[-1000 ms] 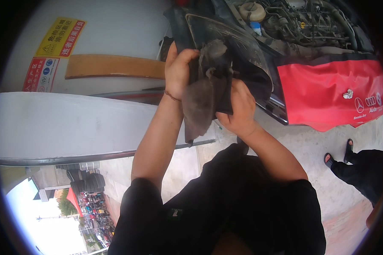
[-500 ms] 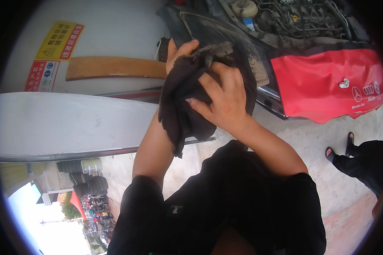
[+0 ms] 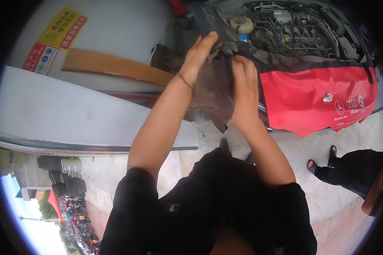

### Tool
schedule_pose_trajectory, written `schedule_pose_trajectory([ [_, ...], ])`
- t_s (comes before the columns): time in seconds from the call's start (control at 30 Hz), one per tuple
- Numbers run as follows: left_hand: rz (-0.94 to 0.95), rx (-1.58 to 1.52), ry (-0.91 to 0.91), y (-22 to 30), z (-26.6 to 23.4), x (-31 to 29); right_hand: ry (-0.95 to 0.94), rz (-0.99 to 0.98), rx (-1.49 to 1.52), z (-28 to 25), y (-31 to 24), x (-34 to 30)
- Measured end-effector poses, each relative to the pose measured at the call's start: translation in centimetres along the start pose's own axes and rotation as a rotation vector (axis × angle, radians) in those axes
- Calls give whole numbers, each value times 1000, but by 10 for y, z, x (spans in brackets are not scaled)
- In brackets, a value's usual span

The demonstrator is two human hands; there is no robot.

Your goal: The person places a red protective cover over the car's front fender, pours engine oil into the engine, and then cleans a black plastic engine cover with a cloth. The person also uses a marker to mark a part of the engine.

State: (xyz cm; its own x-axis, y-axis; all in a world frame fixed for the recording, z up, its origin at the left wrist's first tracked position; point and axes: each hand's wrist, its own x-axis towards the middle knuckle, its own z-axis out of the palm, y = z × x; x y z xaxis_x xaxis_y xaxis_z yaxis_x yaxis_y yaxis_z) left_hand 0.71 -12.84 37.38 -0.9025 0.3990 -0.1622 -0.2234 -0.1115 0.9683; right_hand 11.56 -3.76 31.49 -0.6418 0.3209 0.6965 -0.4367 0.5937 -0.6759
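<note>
A dark, ragged-edged cloth (image 3: 215,89) hangs between my two hands in front of the car's open engine bay. On its left side, my left hand (image 3: 195,55) grips it with the thumb up and the other fingers hidden behind. From the right, my right hand (image 3: 245,80) has its fingers curled over the cloth's upper edge. The cloth's lower corner droops to a point. The clear headlight cover cannot be made out with certainty behind the cloth and hands.
An engine (image 3: 293,36) lies exposed at the far right, with a red fender cover (image 3: 315,95) draped below it. A brown curved board (image 3: 110,67) rests near the pale panel (image 3: 72,106) at left. Another person's sandalled feet (image 3: 321,161) are on the floor at right.
My right hand has drawn back to the cloth's right side, and my left hand has risen and moved right. The cloth now hangs narrower; the clear headlight cover no longer shows plainly.
</note>
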Motion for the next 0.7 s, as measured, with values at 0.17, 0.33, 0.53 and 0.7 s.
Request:
schedule_pose_trajectory([
  [0.17,160,184,237,0,27,3,92,-60,6,24,36,-23],
  [0.33,129,173,336,0,20,10,219,40,98,51,88,-60],
  [0.53,-44,-13,236,11,-5,11,255,152,52,64,150,-79],
  [0.7,42,239,284,0,-14,16,-3,400,60,44,166,-108],
])
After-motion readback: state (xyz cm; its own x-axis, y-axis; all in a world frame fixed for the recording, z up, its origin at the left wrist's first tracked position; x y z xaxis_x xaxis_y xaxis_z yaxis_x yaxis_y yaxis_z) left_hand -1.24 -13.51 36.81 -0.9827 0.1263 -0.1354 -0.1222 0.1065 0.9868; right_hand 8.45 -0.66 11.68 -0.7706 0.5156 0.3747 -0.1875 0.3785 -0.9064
